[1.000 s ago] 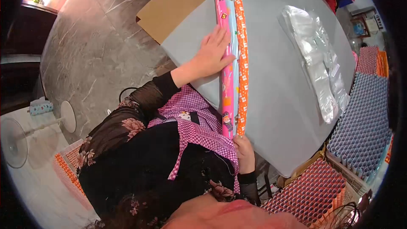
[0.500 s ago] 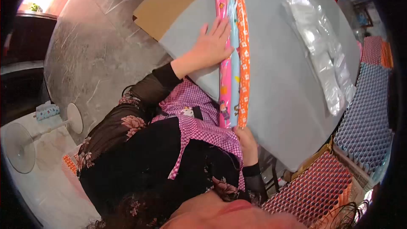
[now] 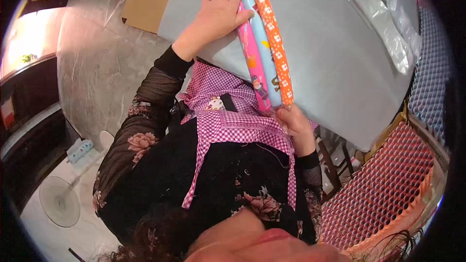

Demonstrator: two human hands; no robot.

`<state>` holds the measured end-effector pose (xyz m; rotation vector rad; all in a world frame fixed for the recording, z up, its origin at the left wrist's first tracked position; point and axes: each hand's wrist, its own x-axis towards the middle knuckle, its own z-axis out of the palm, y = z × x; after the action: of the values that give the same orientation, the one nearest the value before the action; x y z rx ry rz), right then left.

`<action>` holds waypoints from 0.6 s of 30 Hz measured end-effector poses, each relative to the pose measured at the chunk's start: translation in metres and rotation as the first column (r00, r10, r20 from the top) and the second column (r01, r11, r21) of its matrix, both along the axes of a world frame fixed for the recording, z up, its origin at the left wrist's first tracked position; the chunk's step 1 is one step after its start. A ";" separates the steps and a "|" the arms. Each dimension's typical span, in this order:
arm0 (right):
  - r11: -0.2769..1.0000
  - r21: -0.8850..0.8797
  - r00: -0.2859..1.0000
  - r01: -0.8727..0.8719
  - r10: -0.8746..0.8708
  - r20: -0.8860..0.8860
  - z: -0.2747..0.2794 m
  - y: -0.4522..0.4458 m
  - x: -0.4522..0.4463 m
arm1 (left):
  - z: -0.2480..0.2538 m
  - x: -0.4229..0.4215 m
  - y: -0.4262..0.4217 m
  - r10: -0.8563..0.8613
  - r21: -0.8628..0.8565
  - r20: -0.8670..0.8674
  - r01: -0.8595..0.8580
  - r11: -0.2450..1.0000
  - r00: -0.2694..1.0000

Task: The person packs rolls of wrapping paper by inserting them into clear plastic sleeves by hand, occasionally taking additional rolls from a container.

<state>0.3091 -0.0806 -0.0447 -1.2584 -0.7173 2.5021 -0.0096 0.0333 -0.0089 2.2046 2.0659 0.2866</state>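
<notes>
Three slim wrapping-paper rolls lie side by side at the table's near edge: a pink roll (image 3: 253, 63), a light blue roll (image 3: 264, 43) and an orange roll with white gift prints (image 3: 277, 48). Clear, shiny plastic covers them. My left hand (image 3: 216, 17) lies palm down on the pink roll's upper part, fingers spread, the thumb reaching toward the blue one. At the rolls' lower end, my right hand (image 3: 295, 123) pinches the end of the clear plastic (image 3: 284, 119). The rolls' far ends are cut off by the frame's top edge.
Clear plastic sleeves (image 3: 378, 14) lie on the grey table (image 3: 335, 68), to the right. Brown cardboard (image 3: 148, 0) is at the upper left. Stacked rolls with red ends (image 3: 378, 179) and blue ends (image 3: 429, 68) stand at the right. A white stand (image 3: 59, 201) is at the lower left.
The view has shifted, so the table and rolls sit higher in the frame and the rolls look more slanted. My left hand stays spread on the rolls and my right hand at their lower end.
</notes>
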 end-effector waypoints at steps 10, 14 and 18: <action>0.985 -0.162 0.995 0.056 -0.042 0.089 0.014 0.005 -0.008 | -0.013 0.026 -0.011 -0.180 0.188 -0.095 0.195 0.963 0.979; 0.979 -0.168 0.982 -0.116 0.088 -0.165 -0.009 0.004 0.005 | -0.011 0.039 -0.013 -0.255 0.160 -0.138 0.276 0.948 0.957; 0.996 -0.091 0.994 -0.020 0.010 -0.113 0.015 0.002 -0.010 | -0.003 0.037 -0.010 -0.245 0.171 -0.156 0.270 0.947 0.957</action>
<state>0.2989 -0.0785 -0.0298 -1.1343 -0.5939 2.6211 0.0272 0.0236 -0.0117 2.6432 1.8457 0.3339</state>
